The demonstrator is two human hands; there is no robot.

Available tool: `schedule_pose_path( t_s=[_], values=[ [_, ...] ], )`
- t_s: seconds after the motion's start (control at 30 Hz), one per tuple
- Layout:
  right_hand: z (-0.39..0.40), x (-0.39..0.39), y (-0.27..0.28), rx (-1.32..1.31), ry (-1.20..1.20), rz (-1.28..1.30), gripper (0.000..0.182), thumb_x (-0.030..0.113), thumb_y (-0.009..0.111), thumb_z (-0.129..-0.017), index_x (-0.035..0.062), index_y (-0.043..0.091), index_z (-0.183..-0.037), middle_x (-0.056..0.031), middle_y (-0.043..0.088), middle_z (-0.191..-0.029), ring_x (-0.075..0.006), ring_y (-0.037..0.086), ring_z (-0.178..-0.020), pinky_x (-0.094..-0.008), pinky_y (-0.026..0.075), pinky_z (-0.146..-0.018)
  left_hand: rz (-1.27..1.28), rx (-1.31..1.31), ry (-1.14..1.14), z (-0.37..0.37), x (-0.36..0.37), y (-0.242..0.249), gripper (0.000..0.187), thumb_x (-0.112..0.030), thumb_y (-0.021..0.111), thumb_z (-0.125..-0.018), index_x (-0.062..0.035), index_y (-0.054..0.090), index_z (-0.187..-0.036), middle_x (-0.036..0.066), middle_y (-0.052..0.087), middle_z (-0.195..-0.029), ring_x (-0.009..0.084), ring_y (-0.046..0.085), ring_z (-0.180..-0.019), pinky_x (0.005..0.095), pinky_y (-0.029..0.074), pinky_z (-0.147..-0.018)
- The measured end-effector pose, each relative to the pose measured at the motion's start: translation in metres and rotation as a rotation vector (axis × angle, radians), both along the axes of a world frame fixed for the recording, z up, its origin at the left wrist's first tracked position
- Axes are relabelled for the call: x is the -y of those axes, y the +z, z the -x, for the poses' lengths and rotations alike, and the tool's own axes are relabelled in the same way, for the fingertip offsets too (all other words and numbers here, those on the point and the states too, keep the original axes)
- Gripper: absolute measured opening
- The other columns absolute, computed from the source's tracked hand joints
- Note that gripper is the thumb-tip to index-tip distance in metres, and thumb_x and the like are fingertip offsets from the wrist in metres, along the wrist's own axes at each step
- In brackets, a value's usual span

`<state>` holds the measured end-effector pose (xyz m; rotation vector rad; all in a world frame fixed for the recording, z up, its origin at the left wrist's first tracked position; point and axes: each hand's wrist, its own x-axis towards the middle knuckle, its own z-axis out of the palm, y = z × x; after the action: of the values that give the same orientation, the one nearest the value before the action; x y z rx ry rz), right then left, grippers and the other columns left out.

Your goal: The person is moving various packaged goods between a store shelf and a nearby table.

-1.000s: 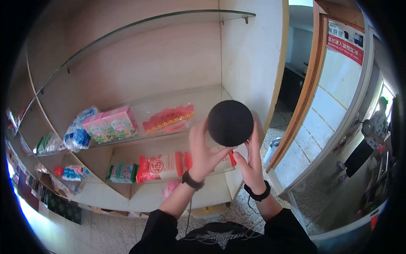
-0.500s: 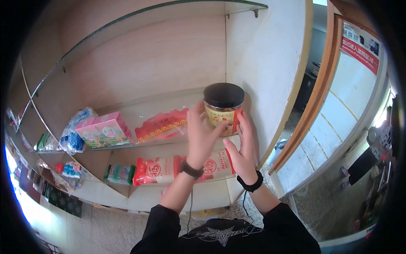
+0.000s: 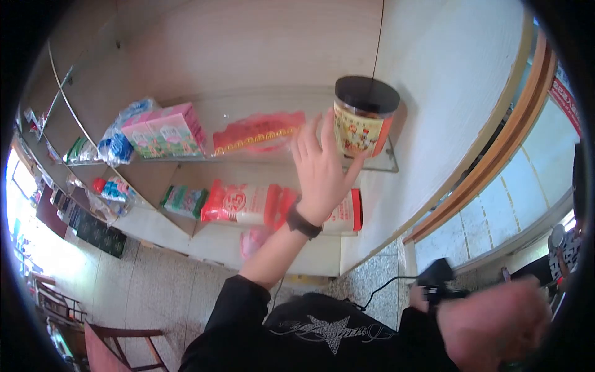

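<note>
My left hand (image 3: 323, 170) reaches up to the shelf with fingers stretched and spread. Its fingertips overlap the left side of a round jar (image 3: 361, 133) with a black lid and a yellow and red label. The jar stands upright on the glass shelf (image 3: 387, 162), close to the right wall. At the lower right, low and near the camera, my right hand (image 3: 496, 319) is a large blur, its fingers smeared by motion. A black wristband with a cable shows beside it. Left of the jar lies a red packet (image 3: 257, 133) in clear film.
Further left on the shelf are pink boxes (image 3: 166, 133) and a blue-white plastic bag (image 3: 124, 133). Below lie red and white paper cup packs (image 3: 242, 203) and a green packet (image 3: 185, 201). A wooden door frame (image 3: 489, 146) rises at right; a wooden chair (image 3: 114, 347) stands lower left.
My right hand has left the jar and swung down to the lower right. My left hand stays at the jar's left side with its fingers straighter. The view has shifted and tilted.
</note>
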<state>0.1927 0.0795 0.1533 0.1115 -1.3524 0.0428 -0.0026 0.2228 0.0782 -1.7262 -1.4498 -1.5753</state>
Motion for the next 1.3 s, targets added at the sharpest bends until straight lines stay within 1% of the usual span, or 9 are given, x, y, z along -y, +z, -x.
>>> schedule_pose_path(
  t_s=[0.1,0.17,1.0,1.07,1.1,1.2,1.23,1.27,1.3],
  values=[
    [-0.032,0.025,0.017,-0.17,-0.109,-0.217,0.05,0.03,0.06,-0.082,0.0174,0.043,-0.127,-0.0036,0.045,-0.109,-0.0203,0.048,-0.093,-0.033,0.037,-0.072,0.082,-0.145,0.15,0.005,0.01,-0.013,0.069,-0.034,0.067,-0.074,-0.0009,0.037,-0.128,0.017,0.046,-0.117,0.0314,0.043,-0.11,0.0465,0.026,-0.1],
    [-0.053,0.033,0.019,-0.032,-0.634,-0.137,0.038,0.038,0.037,-0.091,0.0391,0.041,-0.129,0.0138,0.047,-0.114,-0.0064,0.046,-0.1,-0.0297,0.036,-0.08,0.236,-0.17,0.115,0.009,0.01,-0.023,0.062,-0.039,0.062,-0.078,-0.0012,0.043,-0.123,0.013,0.051,-0.111,0.0279,0.048,-0.104,0.0467,0.025,-0.099],
    [-0.052,-0.019,0.016,-0.06,0.154,-0.25,0.025,0.015,0.05,-0.089,0.0166,0.052,-0.114,-0.0024,0.05,-0.115,-0.014,0.044,-0.112,-0.032,0.032,-0.099,0.175,-0.113,0.263,0.001,0.079,-0.048,0.067,-0.035,0.064,-0.075,-0.0015,0.039,-0.127,0.02,0.038,-0.125,0.036,0.035,-0.119,0.0556,0.018,-0.101],
    [-0.032,-0.025,0.008,-0.194,0.349,-0.226,0.051,0.039,0.052,-0.087,-0.0045,0.05,-0.113,-0.0129,0.059,-0.105,-0.024,0.053,-0.103,-0.0355,0.039,-0.093,0.203,-0.046,0.2,0.003,0.1,-0.06,0.067,-0.032,0.066,-0.074,-0.0023,0.039,-0.127,0.02,0.04,-0.125,0.037,0.035,-0.119,0.055,0.018,-0.101],
    [-0.027,-0.03,-0.001,-0.189,0.382,-0.229,0.051,0.039,0.052,-0.087,-0.0045,0.05,-0.113,-0.0129,0.059,-0.105,-0.024,0.053,-0.103,-0.0355,0.039,-0.093,0.197,-0.035,0.231,0.005,0.109,-0.065,0.067,-0.032,0.066,-0.074,-0.0023,0.039,-0.127,0.02,0.04,-0.125,0.037,0.035,-0.119,0.055,0.018,-0.101],
    [-0.009,-0.041,-0.055,-0.374,0.616,0.349,0.047,0.03,0.055,-0.077,0.002,0.04,-0.112,-0.0152,0.037,-0.096,-0.0274,0.037,-0.093,-0.0454,0.027,-0.091,0.228,-0.012,0.256,0.017,0.136,-0.082,0.068,-0.024,0.068,-0.069,-0.0023,0.038,-0.126,0.018,0.041,-0.124,0.0353,0.038,-0.117,0.0523,0.02,-0.102],
    [-0.004,-0.056,-0.075,-0.139,0.789,0.326,0.053,0.028,0.056,-0.076,-0.0015,0.036,-0.115,-0.0136,0.036,-0.093,-0.0244,0.036,-0.087,-0.0417,0.029,-0.082,0.292,-0.005,0.26,0.024,0.143,-0.09,0.068,-0.024,0.068,-0.069,-0.0022,0.038,-0.126,0.018,0.041,-0.124,0.0357,0.038,-0.116,0.0524,0.021,-0.101],
    [0.037,-0.047,-0.074,-0.425,0.441,0.576,0.034,0.027,0.062,-0.073,0.0063,0.044,-0.093,-0.004,0.04,-0.074,-0.019,0.041,-0.069,-0.0357,0.035,-0.062,0.36,-0.001,0.264,0.031,0.151,-0.097,0.068,-0.024,0.068,-0.069,-0.0021,0.038,-0.126,0.019,0.041,-0.124,0.0361,0.038,-0.116,0.0526,0.022,-0.101],
    [0.04,-0.051,-0.096,-0.313,0.283,0.809,0.042,0.032,0.062,-0.075,0.0057,0.043,-0.102,-0.0063,0.044,-0.08,-0.0199,0.041,-0.069,-0.0341,0.033,-0.062,0.344,-0.002,0.292,0.038,0.16,-0.101,0.068,-0.024,0.068,-0.069,-0.0021,0.038,-0.126,0.019,0.041,-0.124,0.0361,0.038,-0.116,0.0526,0.022,-0.101]
  ],
)
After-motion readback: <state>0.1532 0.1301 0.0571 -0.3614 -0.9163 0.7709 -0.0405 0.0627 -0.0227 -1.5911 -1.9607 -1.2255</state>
